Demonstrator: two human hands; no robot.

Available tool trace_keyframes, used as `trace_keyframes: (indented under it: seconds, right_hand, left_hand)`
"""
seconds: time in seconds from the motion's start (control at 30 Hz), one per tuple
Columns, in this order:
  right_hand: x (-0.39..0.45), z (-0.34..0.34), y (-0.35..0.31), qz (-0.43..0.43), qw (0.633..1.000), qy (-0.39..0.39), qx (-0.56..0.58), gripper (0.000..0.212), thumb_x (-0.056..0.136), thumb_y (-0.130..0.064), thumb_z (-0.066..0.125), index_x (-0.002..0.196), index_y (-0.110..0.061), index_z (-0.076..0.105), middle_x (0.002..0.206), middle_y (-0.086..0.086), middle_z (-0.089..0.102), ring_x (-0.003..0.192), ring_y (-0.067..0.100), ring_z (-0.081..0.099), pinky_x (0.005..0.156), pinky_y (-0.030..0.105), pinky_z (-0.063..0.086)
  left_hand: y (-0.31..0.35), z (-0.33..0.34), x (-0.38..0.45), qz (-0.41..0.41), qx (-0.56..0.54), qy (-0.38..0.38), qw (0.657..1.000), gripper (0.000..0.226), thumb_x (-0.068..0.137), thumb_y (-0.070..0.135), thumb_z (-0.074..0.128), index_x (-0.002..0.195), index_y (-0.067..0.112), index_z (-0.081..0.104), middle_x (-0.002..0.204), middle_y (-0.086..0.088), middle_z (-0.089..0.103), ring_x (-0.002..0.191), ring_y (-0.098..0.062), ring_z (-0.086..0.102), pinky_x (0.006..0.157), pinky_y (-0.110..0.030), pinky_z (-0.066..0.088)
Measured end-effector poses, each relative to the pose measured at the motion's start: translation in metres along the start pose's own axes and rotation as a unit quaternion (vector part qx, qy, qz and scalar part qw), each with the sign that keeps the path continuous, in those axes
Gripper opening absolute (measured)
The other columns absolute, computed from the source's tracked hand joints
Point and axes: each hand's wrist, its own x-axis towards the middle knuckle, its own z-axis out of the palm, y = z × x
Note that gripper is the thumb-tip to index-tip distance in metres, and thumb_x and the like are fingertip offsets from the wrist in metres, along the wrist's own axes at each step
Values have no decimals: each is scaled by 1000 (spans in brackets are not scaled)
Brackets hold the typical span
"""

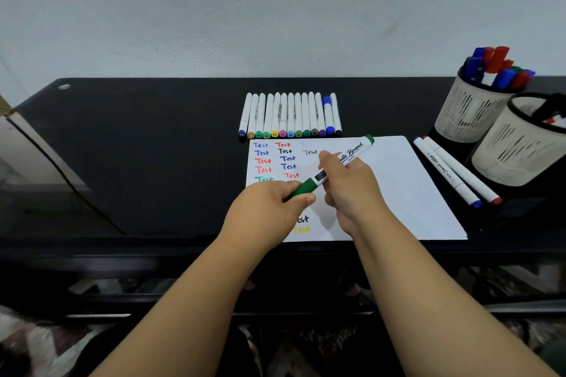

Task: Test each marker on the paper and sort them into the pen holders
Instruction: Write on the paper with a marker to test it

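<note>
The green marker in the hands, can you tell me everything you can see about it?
The green marker is a whiteboard marker with a white barrel, black script lettering, a green cap and a green far end. It looks like plastic. It is held tilted above the paper, cap end towards the person. The left hand grips the cap and the right hand grips the barrel. The cap looks still on, so no tip shows.

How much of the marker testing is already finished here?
Done: coloured "Test" words on the white paper sheet; markers stand in the far mesh holder. In hand: left hand and right hand grip a green whiteboard marker. Left: the row of white markers.
</note>
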Motion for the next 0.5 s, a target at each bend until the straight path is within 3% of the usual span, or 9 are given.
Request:
trace_keyframes:
  seconds: [0.1,0.17,0.27,0.37,0.43,0.5]
  right_hand:
    - [0,1,-2,1,1000,6,2,27,93,-22,55,68,-16,47,42,-9,44,32,3,31,40,19,27]
    - [1,-1,-4,-5,1000,-18,6,27,94,-20,54,69,-15,45,42,-9,42,33,4,29,40,19,25]
    - [3,-5,-5,-20,997,-67,25,27,95,-17,52,70,-15,42,39,-12,36,37,6,23,43,20,21]
    - [3,-5,-3,-34,995,-90,25,29,96,-16,51,69,-16,41,41,-12,39,39,7,23,43,20,20]
    - [2,-5,-2,-43,995,-85,18,29,95,-17,52,68,-16,41,41,-12,39,40,7,24,43,20,21]
    - [3,-4,-2,-45,997,-62,10,29,95,-18,53,68,-16,42,40,-13,39,39,6,25,43,20,22]
  left_hand:
    - [3,2,-1,16,50,14,999,39,92,44,52,127,29,57,109,6,65,94,-10,56,73,-26,45]
    - [2,1,0,11,-19,-3,1000,26,90,44,55,110,32,67,95,5,68,84,-5,59,71,-27,47]
    - [-1,-5,1,-28,-174,-47,983,17,88,46,56,80,36,68,80,14,70,68,13,57,64,-15,40]
    - [-4,-6,5,-38,-225,-78,970,17,89,40,58,79,32,69,78,15,72,79,5,63,75,-20,44]
    - [-4,-4,6,-40,-240,-78,967,14,88,34,61,79,30,70,75,14,72,76,1,65,81,-23,47]
    - [-2,-4,8,-47,-249,-62,966,15,88,32,62,76,29,70,69,13,70,72,2,62,71,-9,46]
